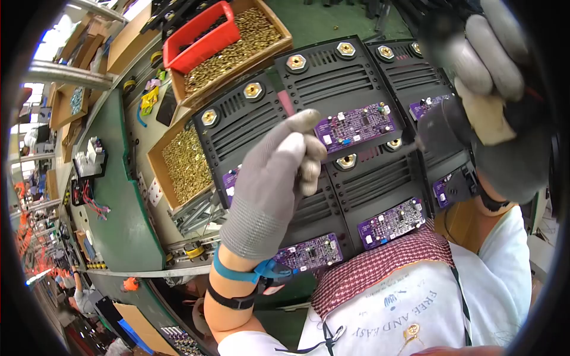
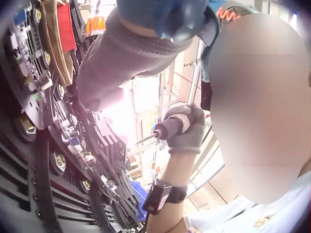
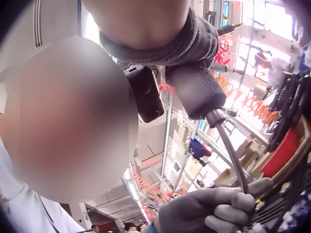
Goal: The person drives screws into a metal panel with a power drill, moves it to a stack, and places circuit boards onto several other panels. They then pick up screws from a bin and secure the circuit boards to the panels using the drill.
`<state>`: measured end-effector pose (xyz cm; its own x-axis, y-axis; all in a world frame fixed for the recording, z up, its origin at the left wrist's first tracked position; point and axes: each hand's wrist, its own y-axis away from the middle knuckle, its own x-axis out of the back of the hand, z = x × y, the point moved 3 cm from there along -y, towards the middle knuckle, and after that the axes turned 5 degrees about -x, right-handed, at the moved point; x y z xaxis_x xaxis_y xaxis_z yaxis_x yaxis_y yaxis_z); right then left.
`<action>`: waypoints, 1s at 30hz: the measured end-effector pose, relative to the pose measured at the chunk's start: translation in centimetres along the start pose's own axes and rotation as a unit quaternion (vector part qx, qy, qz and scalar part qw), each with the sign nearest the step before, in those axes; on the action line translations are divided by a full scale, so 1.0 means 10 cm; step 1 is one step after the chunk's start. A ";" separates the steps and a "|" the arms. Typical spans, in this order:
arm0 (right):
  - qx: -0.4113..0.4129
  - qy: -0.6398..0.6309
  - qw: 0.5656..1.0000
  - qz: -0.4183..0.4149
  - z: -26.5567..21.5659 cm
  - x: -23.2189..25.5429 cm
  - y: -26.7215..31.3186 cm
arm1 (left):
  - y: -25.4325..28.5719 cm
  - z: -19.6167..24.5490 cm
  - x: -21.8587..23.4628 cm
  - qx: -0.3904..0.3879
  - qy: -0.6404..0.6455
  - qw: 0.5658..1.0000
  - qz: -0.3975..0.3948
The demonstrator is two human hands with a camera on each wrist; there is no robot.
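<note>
A power screwdriver with a dark ribbed body is gripped in my gloved right hand. In the right wrist view, its long thin bit reaches down to the curled fingers of my gloved left hand. That left hand is over black slotted panels in the head view. Its thumb and forefinger lie close together, the others bent; I cannot tell whether anything is pinched there. Purple circuit boards sit along the panels' edges. Hex brass fittings stand on the panels.
Beyond the panels, a wooden box of small brass pieces holds a red bin. Another box of brass pieces stands left of the panels. A green work surface lies farther left. My checked apron borders the near panels.
</note>
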<state>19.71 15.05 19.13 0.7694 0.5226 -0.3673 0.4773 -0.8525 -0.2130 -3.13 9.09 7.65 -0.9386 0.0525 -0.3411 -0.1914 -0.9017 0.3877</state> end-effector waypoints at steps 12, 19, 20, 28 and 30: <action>0.091 -0.092 0.991 -0.018 0.50 -0.68 -0.04 | 0.26 -0.54 0.25 -0.021 0.271 0.950 -0.155; 0.093 -0.095 0.989 -0.059 0.49 -0.69 -0.09 | 0.31 -0.59 0.37 -0.009 0.302 0.941 -0.150; 0.091 -0.098 0.989 -0.066 0.49 -0.69 -0.09 | 0.30 -0.60 0.39 -0.003 0.305 0.939 -0.160; 0.072 -0.084 0.994 0.002 0.64 -0.74 -0.06 | 0.32 -0.47 0.27 0.009 0.254 0.967 -0.015; 0.115 -0.073 0.991 0.002 0.68 -0.73 -0.07 | 0.28 -0.52 0.28 -0.008 0.230 0.973 -0.016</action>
<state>10.92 11.74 15.75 0.6937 0.5257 -0.4924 0.3513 -0.8437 -0.4058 -4.82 4.43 3.29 -0.7042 -0.1138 -0.7008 -0.2093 -0.9099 0.3582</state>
